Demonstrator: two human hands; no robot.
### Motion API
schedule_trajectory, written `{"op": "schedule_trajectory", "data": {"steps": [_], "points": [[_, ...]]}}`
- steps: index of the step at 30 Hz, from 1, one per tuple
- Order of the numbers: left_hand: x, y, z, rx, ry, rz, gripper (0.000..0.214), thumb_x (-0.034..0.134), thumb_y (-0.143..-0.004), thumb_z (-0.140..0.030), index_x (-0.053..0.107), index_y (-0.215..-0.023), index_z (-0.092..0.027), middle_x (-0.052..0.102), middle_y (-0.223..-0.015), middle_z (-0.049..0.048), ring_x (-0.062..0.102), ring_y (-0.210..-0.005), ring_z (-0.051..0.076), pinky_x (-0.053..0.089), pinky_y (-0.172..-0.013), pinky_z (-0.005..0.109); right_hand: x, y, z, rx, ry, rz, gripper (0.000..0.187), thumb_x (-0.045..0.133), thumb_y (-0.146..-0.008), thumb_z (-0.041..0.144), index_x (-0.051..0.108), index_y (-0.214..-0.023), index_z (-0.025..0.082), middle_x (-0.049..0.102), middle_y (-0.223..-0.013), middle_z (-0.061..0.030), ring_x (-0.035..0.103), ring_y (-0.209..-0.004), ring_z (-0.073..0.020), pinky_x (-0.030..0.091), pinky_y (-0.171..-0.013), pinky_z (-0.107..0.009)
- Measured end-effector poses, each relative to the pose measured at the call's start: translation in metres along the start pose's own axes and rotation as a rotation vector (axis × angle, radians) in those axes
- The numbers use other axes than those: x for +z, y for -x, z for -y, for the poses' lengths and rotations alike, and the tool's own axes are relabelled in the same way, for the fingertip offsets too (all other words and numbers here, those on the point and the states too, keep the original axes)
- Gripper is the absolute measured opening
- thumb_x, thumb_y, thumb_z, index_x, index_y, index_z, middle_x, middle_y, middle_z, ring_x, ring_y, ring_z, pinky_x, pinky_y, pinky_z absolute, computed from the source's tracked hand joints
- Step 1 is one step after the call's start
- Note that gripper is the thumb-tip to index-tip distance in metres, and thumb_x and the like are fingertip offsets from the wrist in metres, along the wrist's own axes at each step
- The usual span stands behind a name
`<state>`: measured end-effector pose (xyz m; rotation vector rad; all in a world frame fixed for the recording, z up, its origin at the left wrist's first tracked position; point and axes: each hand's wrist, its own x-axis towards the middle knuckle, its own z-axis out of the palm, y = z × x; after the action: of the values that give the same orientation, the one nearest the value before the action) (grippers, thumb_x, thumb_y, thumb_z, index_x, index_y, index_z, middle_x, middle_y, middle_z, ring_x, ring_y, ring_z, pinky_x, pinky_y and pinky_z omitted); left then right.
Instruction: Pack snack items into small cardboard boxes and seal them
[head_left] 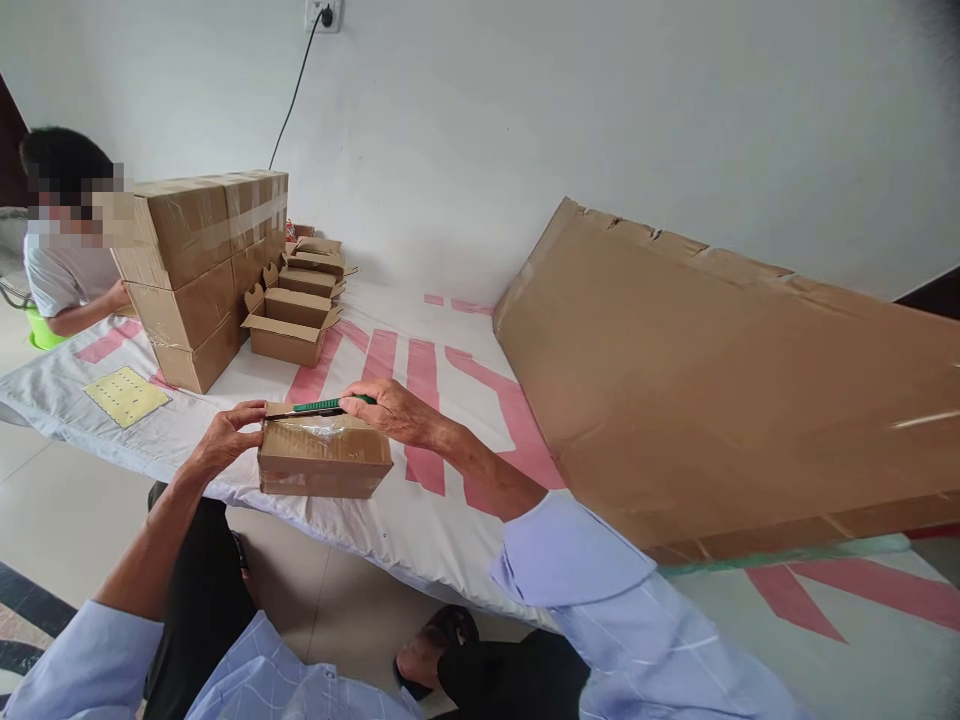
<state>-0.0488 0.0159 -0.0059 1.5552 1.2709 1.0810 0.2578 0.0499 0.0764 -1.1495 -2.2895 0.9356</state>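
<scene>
In the head view a small taped cardboard box (324,468) sits near the front edge of the cloth-covered table. My left hand (229,437) grips its left end, with thumb and fingers at the upper corner. A green utility knife (318,405) lies along the top of the box, and my right hand (384,412) is closed round its right end. The knife's tip points left, toward my left hand. Clear tape (328,427) shines on the top of the box; whether the blade touches it I cannot tell.
Stacked taped cartons (191,280) stand at the left, beside a row of small open boxes (285,345). A yellow sheet (128,396) lies on the table (450,545). A large cardboard sheet (720,390) leans at the right. Another person (67,265) is behind the cartons.
</scene>
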Motion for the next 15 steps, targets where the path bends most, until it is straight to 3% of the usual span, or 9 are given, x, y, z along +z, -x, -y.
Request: {"op": "schedule_trajectory", "data": {"steps": [4, 9, 15], "points": [[-0.001, -0.001, 0.001, -0.008, 0.01, 0.002, 0.04, 0.09, -0.07, -0.04, 0.093, -0.109, -0.029, 0.075, -0.147, 0.0086, 0.053, -0.153, 0.039, 0.034, -0.133, 0.048, -0.005, -0.009, 0.008, 0.013, 0.098, 0.061, 0.034, 0.052, -0.099, 0.046, 0.072, -0.089, 0.02, 0.056, -0.074, 0.0014, 0.045, -0.069, -0.015, 0.031, -0.067, -0.032], [-0.002, -0.001, 0.0, -0.011, 0.008, 0.019, 0.042, 0.092, -0.071, -0.042, 0.092, -0.11, -0.027, 0.074, -0.149, 0.01, 0.053, -0.153, 0.04, 0.034, -0.133, 0.05, -0.014, -0.016, 0.024, 0.01, 0.272, 0.067, 0.037, 0.055, -0.101, 0.048, 0.074, -0.082, 0.022, 0.062, -0.074, -0.0004, 0.048, -0.071, -0.0159, 0.03, -0.069, -0.032], [-0.002, -0.002, -0.001, -0.001, -0.012, 0.01, 0.04, 0.091, -0.07, -0.042, 0.093, -0.107, -0.027, 0.075, -0.147, 0.0096, 0.052, -0.154, 0.039, 0.036, -0.132, 0.048, -0.031, -0.009, 0.03, 0.068, 0.389, 0.102, 0.035, 0.057, -0.099, 0.042, 0.073, -0.075, 0.023, 0.054, -0.065, 0.0012, 0.044, -0.065, -0.0151, 0.026, -0.068, -0.034]]}}
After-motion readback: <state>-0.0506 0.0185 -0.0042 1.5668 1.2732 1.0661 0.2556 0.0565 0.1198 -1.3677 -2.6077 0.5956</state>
